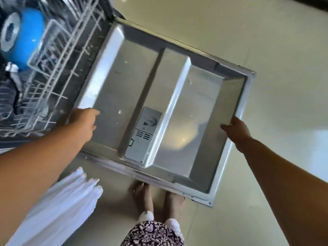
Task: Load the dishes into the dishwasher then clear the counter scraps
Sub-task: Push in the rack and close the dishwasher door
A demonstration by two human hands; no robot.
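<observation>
Steel dishwasher door (pixel 177 96) open; blurred.

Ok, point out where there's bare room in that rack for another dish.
The lower rack is bare along its door-side tines, between the blue bowl and the open door. The far left corner by the bowl is crowded. The left hand reaches over the near corner.
</observation>
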